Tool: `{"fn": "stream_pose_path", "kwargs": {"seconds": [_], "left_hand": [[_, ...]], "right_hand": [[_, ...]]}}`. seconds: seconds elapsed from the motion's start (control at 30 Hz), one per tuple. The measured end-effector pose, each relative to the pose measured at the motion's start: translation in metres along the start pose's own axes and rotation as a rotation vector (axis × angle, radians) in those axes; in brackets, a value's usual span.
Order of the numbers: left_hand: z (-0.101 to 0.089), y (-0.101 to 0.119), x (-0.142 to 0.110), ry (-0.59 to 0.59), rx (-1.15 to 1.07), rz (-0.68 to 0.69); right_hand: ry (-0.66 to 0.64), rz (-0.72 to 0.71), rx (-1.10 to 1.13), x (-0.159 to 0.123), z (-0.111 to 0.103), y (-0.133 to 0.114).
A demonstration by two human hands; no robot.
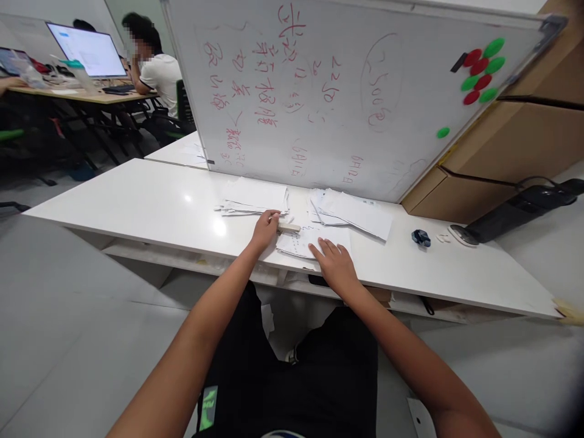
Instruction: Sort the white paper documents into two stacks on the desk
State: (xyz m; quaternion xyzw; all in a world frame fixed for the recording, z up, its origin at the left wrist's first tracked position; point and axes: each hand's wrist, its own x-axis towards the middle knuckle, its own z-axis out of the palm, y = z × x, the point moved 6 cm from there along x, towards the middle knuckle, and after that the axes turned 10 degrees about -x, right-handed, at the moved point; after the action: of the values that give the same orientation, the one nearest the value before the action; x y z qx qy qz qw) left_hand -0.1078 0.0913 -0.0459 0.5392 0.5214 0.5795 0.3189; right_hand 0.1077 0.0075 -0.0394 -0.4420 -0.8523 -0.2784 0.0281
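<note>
While a flat sheaf of thin white paper [298, 245] is touched by the spread, loosely laid fingers of the right hand [337, 264] on the glossy desk [114, 194], a pale, bar-shaped object [291, 228] is pinched in the left hand [266, 229] over the sheaf's left part. Two more piles are counted behind: a ragged left stack [260, 196] and a fanned right stack [358, 213]. The bar's left end is hidden by fingers; the sheaf's marks cannot be read.

One far-left paper pile [260, 196], one far-right paper pile [365, 214] and one near paper pile [298, 244] are counted, three altogether. Across one whiteboard [424, 67], five round green magnets [495, 47] and four round red magnets [471, 58] are seen.
</note>
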Motion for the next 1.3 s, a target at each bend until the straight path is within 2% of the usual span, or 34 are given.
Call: {"fn": "stream_pose_path", "kwargs": {"seconds": [0.27,0.7,0.77,0.87,0.93,1.03,1.1,1.17,1.3], "left_hand": [[-0.002,-0.001,-0.002,0.032,-0.023,-0.048],[0.0,-0.001,-0.002,0.005,-0.029,-0.019],[0.0,0.0,-0.002,0.003,-0.029,-0.021],[0.0,0.0,-0.002,0.006,-0.035,-0.023],[0.0,0.001,-0.002,0.008,-0.039,-0.023],[0.0,0.002,-0.002,0.0,-0.036,-0.022],[0.001,0.003,-0.002,-0.004,-0.04,-0.014],[0.001,0.005,-0.002,-0.011,-0.044,-0.007],[0.002,0.005,-0.002,-0.023,-0.039,-0.012]], "right_hand": [[-0.029,-0.007,0.037,0.004,0.004,-0.003],[-0.201,-0.101,0.222,0.019,0.001,0.008],[-0.286,-0.12,0.288,0.022,-0.001,0.014],[-0.492,-0.12,0.427,0.03,-0.01,0.027],[-0.517,-0.065,0.502,0.046,-0.025,0.035],[-0.352,0.085,0.513,0.087,-0.043,0.044],[-0.236,0.141,0.533,0.118,-0.043,0.04],[-0.182,0.146,0.593,0.147,-0.03,0.029],[-0.29,0.225,0.596,0.181,0.015,0.012]]}}
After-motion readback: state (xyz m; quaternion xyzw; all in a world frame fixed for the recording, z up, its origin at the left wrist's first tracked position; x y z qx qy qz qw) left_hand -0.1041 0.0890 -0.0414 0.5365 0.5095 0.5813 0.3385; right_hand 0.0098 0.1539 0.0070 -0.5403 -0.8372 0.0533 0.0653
